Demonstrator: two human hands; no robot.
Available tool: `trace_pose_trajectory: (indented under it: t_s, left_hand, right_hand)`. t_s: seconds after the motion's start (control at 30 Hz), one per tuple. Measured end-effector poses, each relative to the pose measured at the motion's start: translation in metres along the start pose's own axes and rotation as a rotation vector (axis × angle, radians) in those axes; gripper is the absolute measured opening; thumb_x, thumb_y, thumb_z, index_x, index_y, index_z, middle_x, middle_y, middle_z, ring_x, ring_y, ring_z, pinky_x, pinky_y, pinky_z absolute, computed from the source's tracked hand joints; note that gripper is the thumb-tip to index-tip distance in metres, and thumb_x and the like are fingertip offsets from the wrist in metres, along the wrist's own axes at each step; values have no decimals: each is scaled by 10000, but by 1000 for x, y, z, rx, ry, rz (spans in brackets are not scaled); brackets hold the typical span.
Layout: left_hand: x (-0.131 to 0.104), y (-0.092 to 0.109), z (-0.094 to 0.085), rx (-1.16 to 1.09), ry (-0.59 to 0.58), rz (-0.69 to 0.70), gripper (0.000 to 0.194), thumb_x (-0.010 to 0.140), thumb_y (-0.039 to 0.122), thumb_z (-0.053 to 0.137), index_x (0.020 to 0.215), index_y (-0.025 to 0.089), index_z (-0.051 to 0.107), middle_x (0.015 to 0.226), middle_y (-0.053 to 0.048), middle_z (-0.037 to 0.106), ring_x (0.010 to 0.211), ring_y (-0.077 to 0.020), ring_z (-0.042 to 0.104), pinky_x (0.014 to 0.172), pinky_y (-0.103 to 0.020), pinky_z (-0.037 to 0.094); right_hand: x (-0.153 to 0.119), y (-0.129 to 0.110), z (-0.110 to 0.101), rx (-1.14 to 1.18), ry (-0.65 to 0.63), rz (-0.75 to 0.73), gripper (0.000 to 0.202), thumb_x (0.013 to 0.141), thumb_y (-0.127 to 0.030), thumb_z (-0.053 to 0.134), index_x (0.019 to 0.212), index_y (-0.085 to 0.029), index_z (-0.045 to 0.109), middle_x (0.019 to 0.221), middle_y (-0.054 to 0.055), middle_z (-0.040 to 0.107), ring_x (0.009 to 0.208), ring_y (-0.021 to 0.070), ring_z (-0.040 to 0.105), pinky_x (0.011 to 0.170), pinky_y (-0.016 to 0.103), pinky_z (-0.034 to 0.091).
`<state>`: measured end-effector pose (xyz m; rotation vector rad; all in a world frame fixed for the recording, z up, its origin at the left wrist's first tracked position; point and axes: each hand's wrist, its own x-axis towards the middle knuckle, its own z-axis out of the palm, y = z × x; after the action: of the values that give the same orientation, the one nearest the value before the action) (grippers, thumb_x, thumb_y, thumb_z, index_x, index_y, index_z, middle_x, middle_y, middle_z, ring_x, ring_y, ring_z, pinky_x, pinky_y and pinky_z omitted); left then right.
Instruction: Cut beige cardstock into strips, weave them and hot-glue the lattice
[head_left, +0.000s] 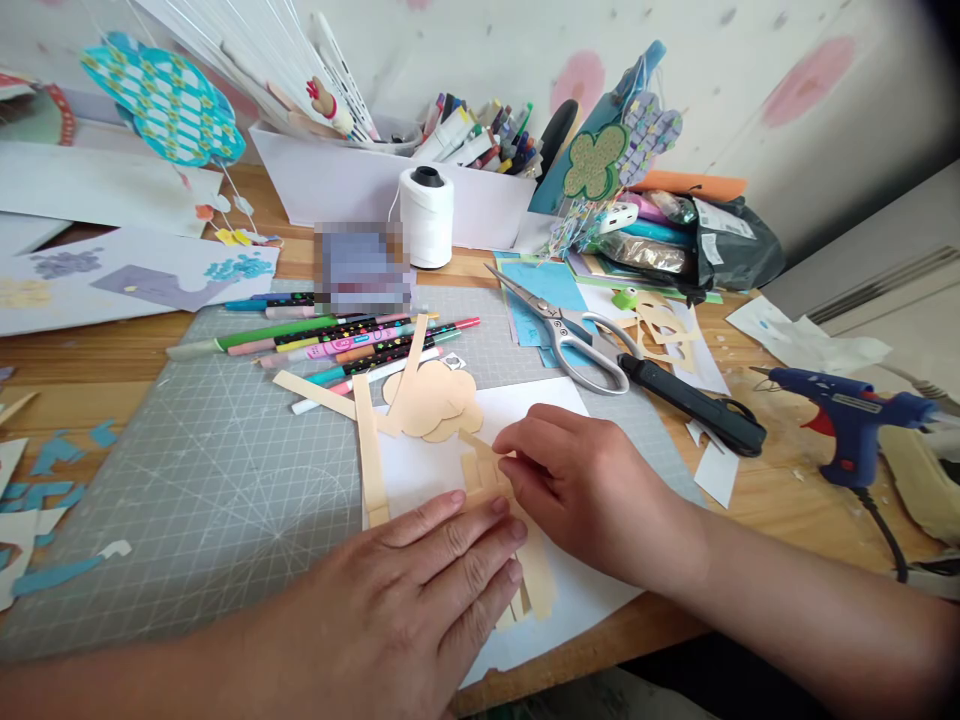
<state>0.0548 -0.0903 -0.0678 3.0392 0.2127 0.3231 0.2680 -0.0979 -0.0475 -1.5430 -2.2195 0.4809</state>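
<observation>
My left hand (442,590) lies flat with its fingers stretched out, pressing on tan paper strips (536,570) that are laid across each other on a white sheet (420,480). Close beside it, my right hand (577,480) pinches the end of a narrow paper strip (474,440) between thumb and forefinger. Part of the strips is hidden under both hands. Just beyond my fingers are tan cloud-shaped paper cutouts (439,400). Loose tan strips (366,440) lie left of them, some overlapping the sheet's edge.
A grey cutting mat (247,500) lies beneath. Several pens (352,345), scissors (570,335), a black-handled cutter (682,400) and a thread spool (426,220) stand or lie farther back. At the right is a blue glue gun (847,410); blue paper scraps (56,455) lie left.
</observation>
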Motion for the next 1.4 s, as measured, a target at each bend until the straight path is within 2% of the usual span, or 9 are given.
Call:
trace_pose_trajectory:
  t_s: [0.17,0.4,0.63,0.83,1.07,1.13,1.17,1.3,1.4]
  left_hand:
    - [0,1,-4,-16,17,-19,524,866,484,634,1295,183,604,1331,-30,636,1204,-247,614,1019,-345,462]
    - [0,4,-11,-7,78,14,341,944,200,496,1256,203,636,1317,-4,646,1176,-195,630,1023,-304,443]
    - [-3,9,-4,-43,-11,-12,391,959,254,445,1314,186,594,1379,-18,591,1255,-200,574,1058,-323,406]
    - [-7,9,-4,-126,-52,-34,456,932,293,515,1375,187,536,1424,-42,559,1327,-207,504,1119,-332,350]
    - [-6,5,0,-129,-23,-24,473,930,329,515,1383,196,517,1442,-55,543,1350,-219,474,1157,-368,328]
    - [-6,2,4,-170,209,-36,398,946,399,481,1272,210,610,1342,-52,636,1312,-220,514,1180,-383,291]
    - [-6,0,5,-175,235,-52,377,953,409,478,1232,208,633,1324,-45,651,1312,-213,513,1195,-378,269]
    - [-2,-6,-4,-143,184,-87,352,918,403,577,1195,204,662,1312,-44,660,1214,-211,598,1130,-346,393]
    - [0,-9,-10,-60,121,-58,396,886,388,627,1218,173,650,1335,-65,642,1233,-237,579,1115,-363,405]
  right_hand:
    - [0,-2,3,-9,15,-20,215,868,-108,493,880,-101,708,716,52,611,621,157,576,567,269,416]
    - [-3,-1,6,22,92,-72,196,878,-115,505,881,-101,700,716,44,606,616,142,559,557,250,410]
    - [-5,1,8,-83,35,-44,221,874,-111,486,886,-109,706,728,54,619,620,161,579,561,268,426]
    - [-6,-1,15,-231,41,-130,263,890,-103,448,824,-99,703,697,68,595,585,176,550,517,290,404]
    - [2,14,1,115,135,-65,133,896,-141,571,932,-144,699,799,38,683,702,139,617,636,254,479]
    - [3,24,-10,218,161,-30,109,895,-155,590,911,-161,698,803,27,694,723,133,623,653,249,488]
    - [2,29,-15,254,150,-8,112,898,-161,588,905,-169,699,814,25,698,735,134,628,661,253,496]
    - [-2,45,-27,305,29,39,155,888,-134,564,914,-185,708,883,34,711,806,153,650,724,291,527]
    - [-2,47,-25,273,43,63,171,872,-111,555,895,-175,712,874,37,714,813,158,657,738,293,528]
